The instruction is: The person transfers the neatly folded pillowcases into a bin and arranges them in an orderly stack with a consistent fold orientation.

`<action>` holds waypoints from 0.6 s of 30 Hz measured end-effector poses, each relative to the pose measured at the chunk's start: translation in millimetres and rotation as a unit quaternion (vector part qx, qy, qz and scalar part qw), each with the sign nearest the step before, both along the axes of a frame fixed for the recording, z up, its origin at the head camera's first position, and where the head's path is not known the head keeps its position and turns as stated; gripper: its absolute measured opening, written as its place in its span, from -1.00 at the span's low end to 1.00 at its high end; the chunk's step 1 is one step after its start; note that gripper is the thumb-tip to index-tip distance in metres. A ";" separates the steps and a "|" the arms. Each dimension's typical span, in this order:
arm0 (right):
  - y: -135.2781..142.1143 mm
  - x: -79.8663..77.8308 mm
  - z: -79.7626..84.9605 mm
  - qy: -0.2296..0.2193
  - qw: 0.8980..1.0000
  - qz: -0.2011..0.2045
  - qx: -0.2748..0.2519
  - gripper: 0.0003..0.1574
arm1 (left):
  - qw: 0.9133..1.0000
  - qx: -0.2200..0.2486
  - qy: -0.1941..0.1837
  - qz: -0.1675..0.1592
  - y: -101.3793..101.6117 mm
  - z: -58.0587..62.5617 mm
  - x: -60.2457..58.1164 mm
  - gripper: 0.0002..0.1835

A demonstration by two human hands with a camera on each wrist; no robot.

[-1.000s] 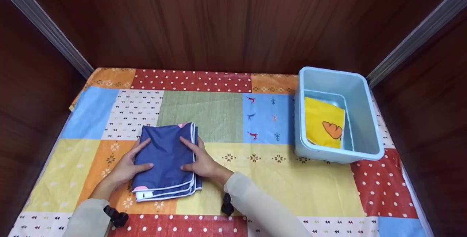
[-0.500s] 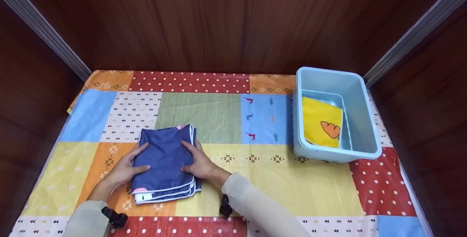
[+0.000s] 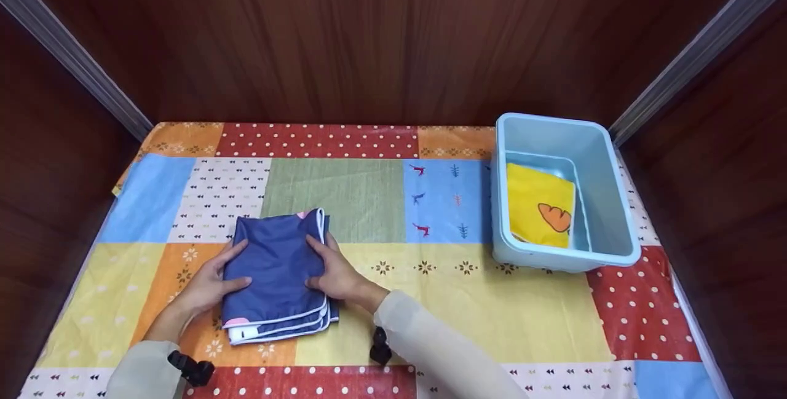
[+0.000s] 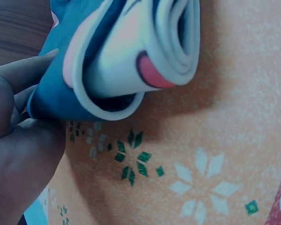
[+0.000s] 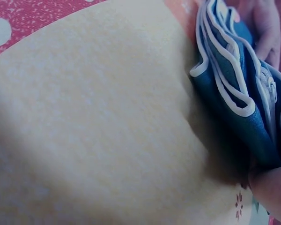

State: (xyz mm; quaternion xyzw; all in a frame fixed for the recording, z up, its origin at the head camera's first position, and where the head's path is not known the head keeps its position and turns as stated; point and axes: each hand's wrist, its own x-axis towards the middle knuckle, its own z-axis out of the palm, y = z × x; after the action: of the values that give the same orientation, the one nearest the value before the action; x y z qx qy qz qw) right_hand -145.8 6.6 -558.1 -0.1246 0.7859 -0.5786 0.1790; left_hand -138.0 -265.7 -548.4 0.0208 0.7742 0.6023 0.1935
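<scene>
A folded navy cloth (image 3: 276, 270) with white piping and pink patches lies on the left part of the patchwork tablecloth. My left hand (image 3: 206, 285) grips its left side, thumb and one finger on top, the other fingers hidden. On the opposite side my right hand (image 3: 338, 273) holds it the same way. In the left wrist view, the folded edge (image 4: 112, 70) shows a white inner layer with a red patch. Stacked layers (image 5: 229, 79) and a zip (image 5: 270, 88) appear in the right wrist view, where part of the right hand (image 5: 274, 190) shows at the lower corner.
A light blue plastic bin (image 3: 605, 202) stands at the right, with a folded yellow cloth (image 3: 532, 196) bearing a carrot-like print inside. Dark wood-grain panels (image 3: 344, 36) rise behind and at both sides. The patchwork tablecloth (image 3: 455, 313) covers the table.
The head view has shifted slightly, so the scene sits a little lower and further left. Both hands keep their hold on the navy cloth, which stays in about the same place.
</scene>
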 end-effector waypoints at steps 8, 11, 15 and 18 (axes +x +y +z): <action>5.7 -3.5 10.8 0.020 1.000 0.008 0.021 0.12 | 1.000 0.008 0.001 -0.011 5.1 11.4 -2.6 -0.15; 9.5 -4.0 16.4 0.027 0.999 0.011 0.029 0.12 | 1.000 0.000 0.002 -0.017 9.3 16.0 -2.8 -0.16; 16.8 -4.0 25.7 0.035 0.998 0.022 0.041 0.11 | 1.000 -0.015 0.004 -0.023 15.1 23.9 -2.8 -0.15; 22.2 -4.2 33.8 0.041 0.998 0.030 0.044 0.10 | 0.999 -0.026 0.008 -0.027 19.0 30.3 -2.9 -0.16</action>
State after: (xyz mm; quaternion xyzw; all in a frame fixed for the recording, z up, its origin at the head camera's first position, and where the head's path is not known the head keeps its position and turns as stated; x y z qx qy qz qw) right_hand -150.0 28.8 -524.3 -0.1639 0.8134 -0.5318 0.1691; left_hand -140.9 -246.7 -518.1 0.0412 0.7904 0.5764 0.2035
